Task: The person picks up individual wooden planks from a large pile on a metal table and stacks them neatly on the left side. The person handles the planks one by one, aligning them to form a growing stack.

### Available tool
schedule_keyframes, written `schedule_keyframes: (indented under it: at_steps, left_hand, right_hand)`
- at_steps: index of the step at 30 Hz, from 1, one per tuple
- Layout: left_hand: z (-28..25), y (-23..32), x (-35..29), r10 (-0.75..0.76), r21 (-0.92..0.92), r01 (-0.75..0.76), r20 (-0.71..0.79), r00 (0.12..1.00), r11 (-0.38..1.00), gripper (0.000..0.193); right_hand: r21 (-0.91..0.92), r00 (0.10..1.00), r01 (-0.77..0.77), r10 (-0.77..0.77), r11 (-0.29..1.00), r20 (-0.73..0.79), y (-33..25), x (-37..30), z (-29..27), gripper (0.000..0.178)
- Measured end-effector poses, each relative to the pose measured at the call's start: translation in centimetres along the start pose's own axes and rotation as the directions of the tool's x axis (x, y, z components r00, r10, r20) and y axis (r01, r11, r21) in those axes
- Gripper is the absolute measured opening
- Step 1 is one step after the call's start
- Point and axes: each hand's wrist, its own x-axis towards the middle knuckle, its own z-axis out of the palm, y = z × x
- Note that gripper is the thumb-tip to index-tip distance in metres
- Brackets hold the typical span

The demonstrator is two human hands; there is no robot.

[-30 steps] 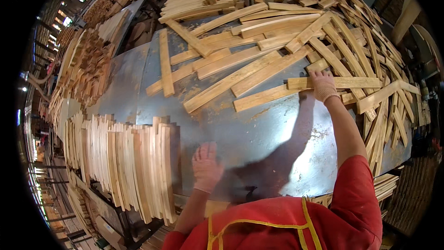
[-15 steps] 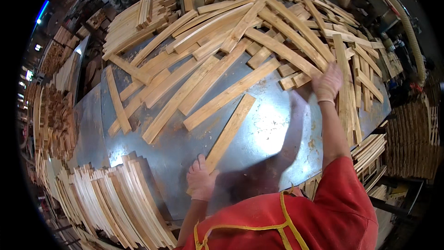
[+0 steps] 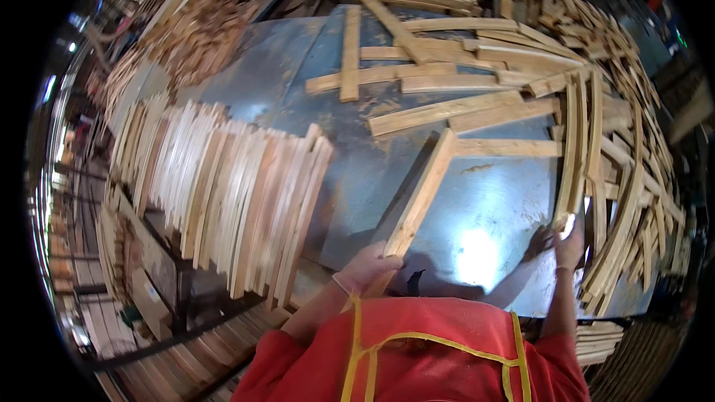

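Clamping a plank [image 3: 422,195] at its near end, the left hand [image 3: 366,266] angles it toward one o'clock over the surface [image 3: 510,197] — right hand [image 3: 570,249], at its three o'clock, meets a slat [image 3: 572,149] — grip indeterminable.

Glare on tabletop [image 3: 484,197], dark curved rim

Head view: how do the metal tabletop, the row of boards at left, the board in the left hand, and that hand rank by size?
1. Metal tabletop
2. Row of boards
3. Held board
4. Left hand

Wood plank [image 3: 421,195], tbl [image 3: 495,182] prob. metal
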Motion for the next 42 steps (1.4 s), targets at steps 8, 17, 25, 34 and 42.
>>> schedule_keyframes:
  at_steps: [8, 17, 25, 34, 42]
  left_hand:
    - [-10.9, -12.9, -5.5, 0.699, 0.957, 0.291, -0.214, 0.682, 0.009, 0.066]
    - [-8.6, -5.6, 1.4, 0.727, 0.953, 0.103, -0.285, 0.625, 0.285, 0.089]
    - [1.3, 11.5, 19.8, 0.758, 0.913, -0.188, -0.17, 0.63, 0.362, 0.088]
    - [13.9, 12.9, 16.4, 0.226, 0.838, 0.199, -0.352, 0.908, 0.508, 0.11]
    - [14.0, 4.8, 10.3, 0.214, 0.548, 0.037, -0.388, 0.896, 0.836, 0.086]
  right_hand:
    - [-0.252, 0.999, -0.019, 0.006, 0.967, -0.052, -11.6, -9.5, 7.8, 0.07]
    - [0.072, 0.996, -0.038, 0.032, 0.997, 0.084, -11.3, -4.0, 2.6, 0.062]
    - [0.187, 0.984, 0.155, -0.135, 0.97, -0.118, -7.9, 9.8, -1.4, 0.06]
    - [0.761, 0.919, -0.253, -0.098, 0.598, 0.383, -23.9, 7.2, 5.1, 0.096]
    - [0.723, 0.712, -0.689, -0.135, 0.05, 0.689, -23.6, -0.6, 7.1, 0.067]
